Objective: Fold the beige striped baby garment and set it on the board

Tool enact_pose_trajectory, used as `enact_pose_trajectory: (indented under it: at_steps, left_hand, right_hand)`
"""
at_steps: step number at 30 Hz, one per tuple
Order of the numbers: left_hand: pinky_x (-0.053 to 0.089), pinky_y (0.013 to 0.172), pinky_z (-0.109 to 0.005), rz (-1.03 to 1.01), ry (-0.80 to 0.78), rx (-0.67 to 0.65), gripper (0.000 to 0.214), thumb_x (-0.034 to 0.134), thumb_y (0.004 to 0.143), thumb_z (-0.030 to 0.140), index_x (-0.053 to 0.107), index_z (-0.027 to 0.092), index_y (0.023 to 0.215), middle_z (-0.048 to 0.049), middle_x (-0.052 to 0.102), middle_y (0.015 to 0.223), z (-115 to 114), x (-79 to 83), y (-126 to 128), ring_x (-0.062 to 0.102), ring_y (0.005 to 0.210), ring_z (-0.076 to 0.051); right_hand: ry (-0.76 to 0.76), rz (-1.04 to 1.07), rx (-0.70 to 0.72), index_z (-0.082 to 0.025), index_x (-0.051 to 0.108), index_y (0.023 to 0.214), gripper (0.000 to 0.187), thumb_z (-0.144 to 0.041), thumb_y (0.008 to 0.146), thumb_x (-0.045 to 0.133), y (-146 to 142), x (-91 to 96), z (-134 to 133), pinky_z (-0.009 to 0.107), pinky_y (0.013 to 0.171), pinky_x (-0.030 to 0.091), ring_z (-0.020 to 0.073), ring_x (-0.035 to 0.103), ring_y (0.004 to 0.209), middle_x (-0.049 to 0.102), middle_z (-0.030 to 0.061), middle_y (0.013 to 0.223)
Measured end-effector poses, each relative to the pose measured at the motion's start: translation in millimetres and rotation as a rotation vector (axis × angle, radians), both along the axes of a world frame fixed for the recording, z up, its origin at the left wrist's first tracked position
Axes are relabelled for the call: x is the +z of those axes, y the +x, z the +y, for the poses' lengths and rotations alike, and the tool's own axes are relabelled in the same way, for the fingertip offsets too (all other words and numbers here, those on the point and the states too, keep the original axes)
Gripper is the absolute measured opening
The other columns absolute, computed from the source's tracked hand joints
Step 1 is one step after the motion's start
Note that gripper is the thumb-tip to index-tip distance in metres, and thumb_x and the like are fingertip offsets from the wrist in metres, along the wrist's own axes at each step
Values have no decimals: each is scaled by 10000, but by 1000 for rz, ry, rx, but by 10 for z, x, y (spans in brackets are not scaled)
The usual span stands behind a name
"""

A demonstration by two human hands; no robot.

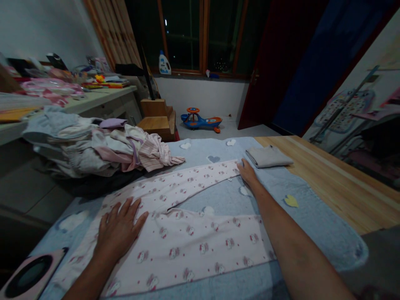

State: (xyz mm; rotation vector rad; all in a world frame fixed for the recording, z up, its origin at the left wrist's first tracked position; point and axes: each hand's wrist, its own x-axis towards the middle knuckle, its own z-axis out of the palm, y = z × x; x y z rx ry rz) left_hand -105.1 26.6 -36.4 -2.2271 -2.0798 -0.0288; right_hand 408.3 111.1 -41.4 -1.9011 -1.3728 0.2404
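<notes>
Pale pink pajama pants with a small red cartoon print lie spread out, their two legs parted and pointing right. My left hand rests flat on the upper part of the pants, fingers spread. At the cuff of the farther leg, my right hand is closed on the fabric's edge; some of its fingers are hidden. Beneath the pants is a light blue blanket with cloud and heart patterns. A folded grey garment lies just beyond my right hand.
A heap of rumpled clothes sits at the left, beside a cluttered desk. Near my left forearm lies a pink-framed object with a dark oval. Bare wooden surface shows at the right. A blue ride-on toy stands on the floor.
</notes>
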Motion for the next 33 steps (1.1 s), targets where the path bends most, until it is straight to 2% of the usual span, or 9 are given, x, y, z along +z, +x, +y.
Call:
enact_pose_trajectory:
  at_steps: [3,7,12,16,21,25,28,30,33]
  left_hand:
    - [260,1123,-550,-5,10,-4,626,338,954,499,445,213,1500,-117,399,1570,3,-4,0,311,1429,-368]
    - [254,1123,-553,-16,5,-8,627,321,961,508,448,206,1496,-119,379,1581,1,5,7,300,1432,-376]
    - [252,1118,-563,-32,3,-15,624,312,968,504,437,203,1501,-123,375,1581,-1,18,15,309,1422,-380]
    - [263,1108,-569,-35,5,-18,622,316,967,502,444,199,1495,-126,383,1575,-1,26,21,315,1414,-390]
    - [259,1110,-576,-30,7,-13,622,316,967,503,447,201,1494,-129,388,1572,-16,60,46,314,1417,-390]
    - [254,1111,-576,-24,-2,-5,616,304,974,498,443,202,1496,-125,380,1578,-24,73,53,311,1419,-387]
    - [254,1107,-580,-40,5,-21,617,285,978,492,442,196,1495,-129,378,1578,-18,64,33,305,1415,-389]
    - [253,1106,-588,-64,6,-33,614,274,978,486,452,195,1489,-131,386,1572,-8,64,12,310,1407,-393]
    - [265,1110,-579,-84,-10,-39,608,255,981,474,465,195,1479,-127,406,1561,14,82,-19,330,1404,-379]
  right_hand:
    - [-1,34,-15,-92,531,1359,585,-424,884,448,7,-19,-246,389,1143,344,235,498,1332,558,164,1417]
    - [18,120,-6,-138,535,1366,584,-428,863,478,34,-9,-562,420,1138,351,242,513,1320,569,124,1419]
    - [10,159,15,-104,582,1324,576,-434,858,503,58,27,-905,415,1132,363,258,546,1295,596,160,1381]
    - [-7,166,14,-148,615,1294,548,-456,854,504,34,50,-1195,439,1118,384,259,584,1245,640,126,1326]
    - [-11,160,16,-173,614,1297,551,-491,865,486,-10,55,-1561,452,1122,385,267,570,1263,636,116,1337]
    - [-26,68,35,-183,610,1294,531,-490,894,446,-11,30,-1766,450,1126,385,262,565,1268,624,113,1351]
    - [-52,-89,46,-152,627,1252,490,-414,876,453,-87,31,-1818,482,1112,397,290,586,1226,646,154,1299]
    - [-50,-208,39,-134,616,1268,481,-365,878,457,-234,50,-1813,503,1120,381,309,556,1261,628,184,1320]
    - [-59,-345,92,-122,530,1388,525,-354,924,447,-582,78,-1791,505,1168,308,311,409,1409,501,189,1477]
